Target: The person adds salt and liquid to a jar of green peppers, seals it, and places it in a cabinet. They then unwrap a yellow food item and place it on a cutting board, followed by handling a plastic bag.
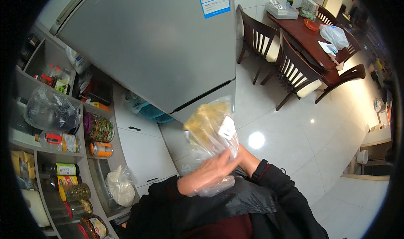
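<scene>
In front of my body I hold up a clear plastic bag (206, 125) with yellowish contents and a white label bearing print. My left hand (216, 166) lies across the gathered neck of the bag, its fingers slightly blurred. Behind the bag and partly hidden by it, my right hand (241, 155) grips it from the other side. Loose clear plastic (217, 187) sticks out below my left wrist. A black, shiny, sheet-like material (243, 196) hangs across my front beneath both forearms.
A grey refrigerator (151, 49) stands ahead. On the left, shelves hold several jars, bottles and a bag of white contents (120, 187) above white cabinet doors (145, 150). Wooden chairs (296, 65) surround a dining table (293, 30) at the upper right. The floor (277, 138) is glossy tile.
</scene>
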The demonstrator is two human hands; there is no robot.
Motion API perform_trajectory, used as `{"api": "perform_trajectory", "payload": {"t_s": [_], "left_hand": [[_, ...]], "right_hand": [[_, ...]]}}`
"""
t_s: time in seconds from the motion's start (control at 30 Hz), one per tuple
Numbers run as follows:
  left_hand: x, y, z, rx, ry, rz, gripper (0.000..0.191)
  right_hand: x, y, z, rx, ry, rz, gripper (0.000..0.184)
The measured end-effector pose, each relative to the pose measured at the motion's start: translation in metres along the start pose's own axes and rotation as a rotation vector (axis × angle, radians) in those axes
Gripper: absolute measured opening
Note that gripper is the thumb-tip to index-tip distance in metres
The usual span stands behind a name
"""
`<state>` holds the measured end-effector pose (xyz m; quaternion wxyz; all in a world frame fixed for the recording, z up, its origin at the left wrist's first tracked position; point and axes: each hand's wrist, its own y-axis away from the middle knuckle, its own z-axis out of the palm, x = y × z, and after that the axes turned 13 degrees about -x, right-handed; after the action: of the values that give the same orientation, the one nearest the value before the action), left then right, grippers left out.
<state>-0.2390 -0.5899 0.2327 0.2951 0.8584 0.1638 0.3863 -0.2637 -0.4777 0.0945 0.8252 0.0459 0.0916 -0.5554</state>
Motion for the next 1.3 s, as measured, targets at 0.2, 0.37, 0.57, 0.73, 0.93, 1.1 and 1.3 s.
{"api": "perform_trajectory", "payload": {"t_s": [0.2, 0.37, 0.57, 0.73, 0.93, 1.1, 1.3], "left_hand": [[-0.001, 0.001, 0.018, 0.099, 0.072, 0.19, 0.064], [0.004, 0.001, 0.021, 0.15, 0.007, 0.162, 0.06], [0.005, 0.008, 0.006, 0.307, 0.055, 0.194, 0.052], [-0.016, 0.026, -0.028, 0.54, 1.169, 0.331, 0.048], [-0.032, 0.037, -0.042, 0.729, 1.048, 0.459, 0.062], [-0.049, 0.032, -0.017, 0.689, 1.247, 0.484, 0.058], [-0.078, 0.036, 0.02, 0.457, 1.528, 0.28, 0.059]], "right_hand": [[-0.012, -0.002, -0.007, -0.319, -0.288, -0.14, 0.05], [-0.013, 0.003, -0.008, -0.136, -0.38, -0.144, 0.052], [-0.023, 0.019, -0.012, -0.352, -0.433, -0.191, 0.059], [-0.032, 0.041, -0.001, 0.261, 0.221, 0.118, 0.073], [-0.041, 0.067, 0.05, 0.446, 1.337, -0.452, 0.033], [-0.04, 0.063, 0.09, -0.104, 1.642, -0.299, 0.018], [-0.035, 0.061, 0.104, 0.097, 1.4, -0.449, 0.016]]}}
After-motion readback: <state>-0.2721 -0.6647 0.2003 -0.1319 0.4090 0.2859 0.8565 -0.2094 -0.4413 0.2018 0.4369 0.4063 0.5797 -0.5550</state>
